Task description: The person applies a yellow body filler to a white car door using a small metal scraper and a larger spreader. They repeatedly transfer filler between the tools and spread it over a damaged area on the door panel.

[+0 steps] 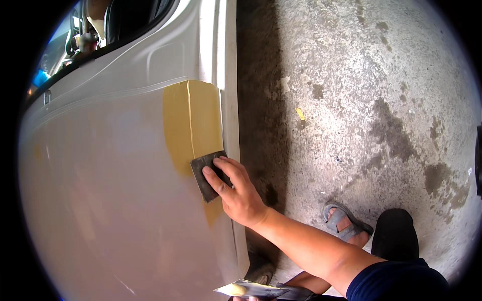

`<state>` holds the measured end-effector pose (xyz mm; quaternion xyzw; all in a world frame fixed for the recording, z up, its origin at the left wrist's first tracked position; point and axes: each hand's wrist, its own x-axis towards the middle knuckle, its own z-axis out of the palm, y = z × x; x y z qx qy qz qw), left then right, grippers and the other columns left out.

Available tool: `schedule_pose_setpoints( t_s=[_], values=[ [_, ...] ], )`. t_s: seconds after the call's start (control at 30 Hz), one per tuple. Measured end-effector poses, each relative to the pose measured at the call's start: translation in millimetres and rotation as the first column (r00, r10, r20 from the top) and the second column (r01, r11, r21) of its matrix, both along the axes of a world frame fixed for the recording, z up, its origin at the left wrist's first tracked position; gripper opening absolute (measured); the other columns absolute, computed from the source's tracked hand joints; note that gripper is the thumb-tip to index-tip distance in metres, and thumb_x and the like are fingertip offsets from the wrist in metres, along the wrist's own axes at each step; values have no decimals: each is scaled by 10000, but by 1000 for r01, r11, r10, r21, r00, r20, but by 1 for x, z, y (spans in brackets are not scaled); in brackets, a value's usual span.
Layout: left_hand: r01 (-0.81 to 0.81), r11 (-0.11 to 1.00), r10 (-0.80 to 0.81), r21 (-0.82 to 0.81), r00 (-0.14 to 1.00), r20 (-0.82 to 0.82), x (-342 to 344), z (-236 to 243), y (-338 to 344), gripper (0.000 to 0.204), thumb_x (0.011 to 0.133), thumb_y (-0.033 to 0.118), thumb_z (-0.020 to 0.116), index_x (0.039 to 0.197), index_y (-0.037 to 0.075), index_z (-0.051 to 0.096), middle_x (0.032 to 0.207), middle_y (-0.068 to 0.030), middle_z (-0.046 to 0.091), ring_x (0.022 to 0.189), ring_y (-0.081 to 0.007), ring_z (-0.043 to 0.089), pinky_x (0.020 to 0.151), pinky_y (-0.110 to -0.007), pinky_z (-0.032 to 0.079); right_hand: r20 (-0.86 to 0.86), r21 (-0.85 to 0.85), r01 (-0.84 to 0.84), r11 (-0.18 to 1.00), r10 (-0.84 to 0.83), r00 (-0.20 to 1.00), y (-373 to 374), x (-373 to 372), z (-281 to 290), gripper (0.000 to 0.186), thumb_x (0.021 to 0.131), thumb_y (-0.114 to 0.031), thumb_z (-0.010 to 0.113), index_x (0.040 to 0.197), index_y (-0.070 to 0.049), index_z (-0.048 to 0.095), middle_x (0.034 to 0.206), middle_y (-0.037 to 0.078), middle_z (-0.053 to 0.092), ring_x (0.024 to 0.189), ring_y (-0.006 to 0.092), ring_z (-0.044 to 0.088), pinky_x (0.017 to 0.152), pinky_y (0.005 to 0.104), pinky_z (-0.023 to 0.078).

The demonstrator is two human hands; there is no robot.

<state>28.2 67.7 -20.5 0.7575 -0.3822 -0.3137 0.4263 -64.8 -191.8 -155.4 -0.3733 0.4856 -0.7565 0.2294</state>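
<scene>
My right hand point(236, 193) grips a dark, flat rectangular spreader point(203, 183), its thumb and fingers pressed on the near face. That spreader lies against the pale car door point(115, 200), over the lower part of a patch of yellow filler point(203, 115). A thin raised ridge of filler runs up the patch from the spreader's top edge. At the lower edge, my left hand point(252, 299), mostly cut off, holds a putty knife point(258, 289) with a dab of yellow filler on its blade.
A car window point(133, 22) sits at the upper left. Rough concrete floor point(341, 65) with dark stains and a small yellow scrap point(300, 114) spreads right of the door's edge. My sandalled foot point(346, 223) and dark-clad knee point(396, 233) are at the lower right.
</scene>
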Motion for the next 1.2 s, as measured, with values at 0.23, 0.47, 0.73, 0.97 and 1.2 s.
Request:
schedule_pose_setpoints(
  t_s=[0.23, 0.47, 0.73, 0.97, 1.2],
  values=[
    [-5, 999, 3, -46, 999, -38, 4, -3, 11, 504, 903, 80, 594, 1375, 130, 424, 1383, -126, 464, 1189, -299, 506, 942, -461, 482, -12, 1, -52, 999, 52, 999, 19, 11, 1, 776, 680, 164, 557, 1390, -135, 467, 1295, 175, 437, 1200, 382, 438, 1019, 428, 450],
    [-56, 998, 55, -41, 998, -10, 5, -5, 22, 497, 901, 66, 591, 1365, 141, 430, 1403, -119, 442, 1195, -301, 501, 931, -468, 490, -21, -4, -98, 995, 98, 995, 36, 23, 2, 782, 681, 160, 556, 1397, -137, 458, 1297, 175, 430, 1202, 382, 435, 1018, 434, 449],
    [-129, 991, 129, -20, 992, -19, 3, -4, 31, 498, 889, 86, 614, 1350, 159, 442, 1382, -103, 456, 1175, -288, 510, 906, -450, 500, -33, -9, -140, 990, 140, 990, 55, 36, 3, 762, 691, 150, 565, 1391, -129, 459, 1292, 175, 430, 1200, 383, 437, 1018, 436, 448],
    [-99, 992, 96, -80, 995, -33, 3, -6, 36, 489, 880, 103, 631, 1335, 145, 456, 1382, -98, 464, 1185, -286, 506, 918, -447, 492, -30, 0, -204, 979, 203, 979, 75, 49, 5, 738, 707, 138, 563, 1388, -127, 460, 1293, 177, 431, 1199, 386, 438, 1022, 439, 445],
    [-146, 981, 137, -131, 988, -73, -4, -6, 41, 496, 877, 93, 633, 1337, 144, 455, 1393, -97, 458, 1190, -279, 508, 927, -445, 492, -23, -3, -257, 966, 257, 966, 95, 60, 8, 722, 706, 126, 565, 1379, -114, 467, 1289, 177, 438, 1190, 387, 445, 1023, 440, 443]
  ],
)
